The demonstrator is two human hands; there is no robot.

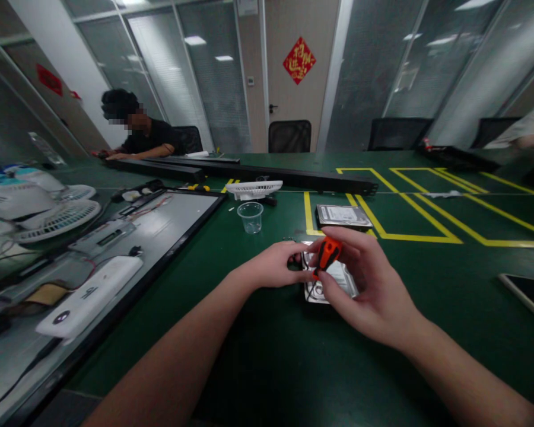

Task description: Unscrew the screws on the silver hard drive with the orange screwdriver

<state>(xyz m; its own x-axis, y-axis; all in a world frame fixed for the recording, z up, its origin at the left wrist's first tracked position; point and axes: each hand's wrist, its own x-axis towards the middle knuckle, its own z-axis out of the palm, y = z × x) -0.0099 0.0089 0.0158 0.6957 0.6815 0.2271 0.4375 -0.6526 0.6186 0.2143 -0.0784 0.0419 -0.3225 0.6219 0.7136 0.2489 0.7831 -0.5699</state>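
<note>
Far left, a white power bank [89, 296] lies on a big flat panel [178, 219], and a person in black [145, 135] sits at the far end of the table. Moving in, there's a clear plastic cup [250, 216] on the green table [258, 356]. Centre now: the left hand [273, 267] curls shut on the left edge of a silver hard drive [340, 280], which lies flat on the table under both hands. The right hand [369, 287] pinches an orange screwdriver [328, 254], tip down on the drive. Just behind sits a second hard drive [342, 215], beside yellow tape lines [422, 237].
</note>
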